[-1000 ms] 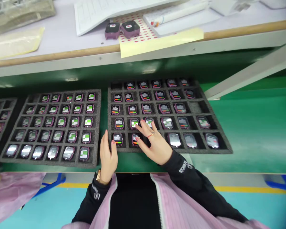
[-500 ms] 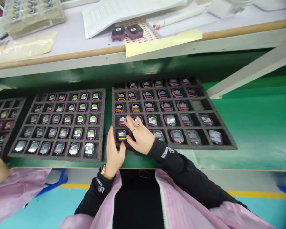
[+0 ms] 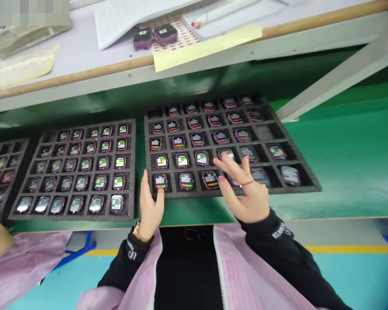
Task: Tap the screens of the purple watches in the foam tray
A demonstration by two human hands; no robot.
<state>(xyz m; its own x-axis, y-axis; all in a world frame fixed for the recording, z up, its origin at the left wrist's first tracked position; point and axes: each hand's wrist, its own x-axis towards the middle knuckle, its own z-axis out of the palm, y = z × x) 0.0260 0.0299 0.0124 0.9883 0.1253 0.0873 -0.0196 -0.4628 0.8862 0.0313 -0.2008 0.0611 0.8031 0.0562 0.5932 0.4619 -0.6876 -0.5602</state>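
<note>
Under right grip (image 3: 247, 196), lit watches (image 3: 226, 153)

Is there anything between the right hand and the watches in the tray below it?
Nothing visible. The right hand is spread open just over the watches in the two front rows of the foam tray, which lie uncovered in their cells. The left hand is at the tray's front left corner, well aside.

Electronics factory test line: gridded foam trays (image 3: 197, 193) of smartwatches (image 3: 182, 160) with lit test screens, green bench mat (image 3: 349, 163), red-dot label sheet (image 3: 185, 36) on upper shelf (image 3: 84, 54), pink smock (image 3: 245, 275).
</note>
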